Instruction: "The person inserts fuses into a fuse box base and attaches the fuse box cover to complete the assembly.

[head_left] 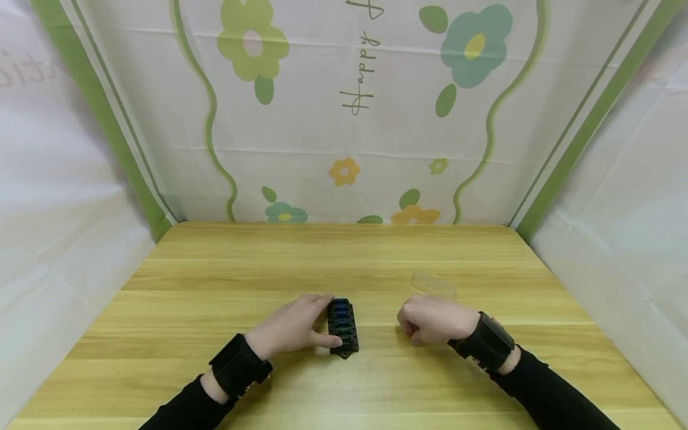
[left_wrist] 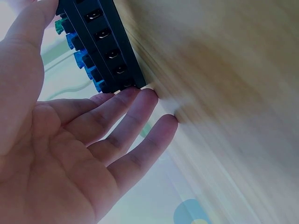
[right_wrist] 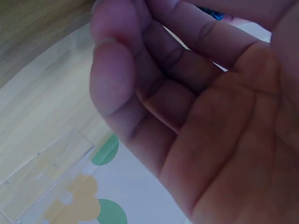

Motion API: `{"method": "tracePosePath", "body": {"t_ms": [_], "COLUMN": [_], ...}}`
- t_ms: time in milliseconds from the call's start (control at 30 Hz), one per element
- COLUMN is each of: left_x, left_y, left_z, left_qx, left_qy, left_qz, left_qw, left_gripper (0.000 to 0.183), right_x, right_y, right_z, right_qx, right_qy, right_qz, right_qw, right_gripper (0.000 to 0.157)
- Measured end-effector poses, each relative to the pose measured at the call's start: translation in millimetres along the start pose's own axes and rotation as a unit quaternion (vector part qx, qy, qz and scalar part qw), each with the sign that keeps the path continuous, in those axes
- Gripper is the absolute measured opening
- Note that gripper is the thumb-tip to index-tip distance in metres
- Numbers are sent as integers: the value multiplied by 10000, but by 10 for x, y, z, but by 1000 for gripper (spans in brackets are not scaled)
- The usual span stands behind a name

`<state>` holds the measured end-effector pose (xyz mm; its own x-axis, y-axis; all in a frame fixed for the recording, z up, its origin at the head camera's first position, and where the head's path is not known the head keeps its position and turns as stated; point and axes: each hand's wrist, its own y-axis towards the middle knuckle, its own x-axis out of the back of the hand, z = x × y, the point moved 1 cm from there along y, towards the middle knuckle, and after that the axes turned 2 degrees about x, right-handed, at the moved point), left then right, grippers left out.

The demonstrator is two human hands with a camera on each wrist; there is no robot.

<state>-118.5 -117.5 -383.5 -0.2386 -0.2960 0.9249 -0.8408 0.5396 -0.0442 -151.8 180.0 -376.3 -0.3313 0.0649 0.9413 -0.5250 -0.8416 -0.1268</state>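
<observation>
On the table stands a black fuse block (head_left: 344, 329) with a row of blue and green pieces along its top. My left hand (head_left: 298, 325) holds it lengthwise, thumb on the near end and fingertips at the far end. In the left wrist view, small metal contacts line the side of the fuse block (left_wrist: 108, 44). To the right, apart from the block, my right hand (head_left: 438, 319) is held with fingers curled. Its palm (right_wrist: 219, 135) shows nothing in it; the thumb and index tips are hidden. Just behind it lies a clear plastic cover (head_left: 433, 284).
The wooden table (head_left: 242, 257) reaches back to a white cloth (head_left: 322, 131) printed with flowers. More cloth hangs at the left and right sides. In the right wrist view the clear cover (right_wrist: 49, 163) lies beyond the fingers.
</observation>
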Motion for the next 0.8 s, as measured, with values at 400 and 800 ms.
{"method": "tracePosePath", "body": {"t_ms": [400, 800], "left_x": [-10, -6], "left_y": [3, -6], "left_z": [7, 3], "left_qx": [11, -20], "left_qy": [16, -40], "left_qz": [9, -1], "left_qw": [10000, 10000], "left_gripper": [96, 95], "right_x": [-1, 1], "right_y": [-2, -2], "right_z": [11, 25], "right_qx": [-42, -23], "right_qy": [-31, -27], "right_qz": [32, 77], "right_qw": [10000, 10000], "right_gripper": [27, 28]}}
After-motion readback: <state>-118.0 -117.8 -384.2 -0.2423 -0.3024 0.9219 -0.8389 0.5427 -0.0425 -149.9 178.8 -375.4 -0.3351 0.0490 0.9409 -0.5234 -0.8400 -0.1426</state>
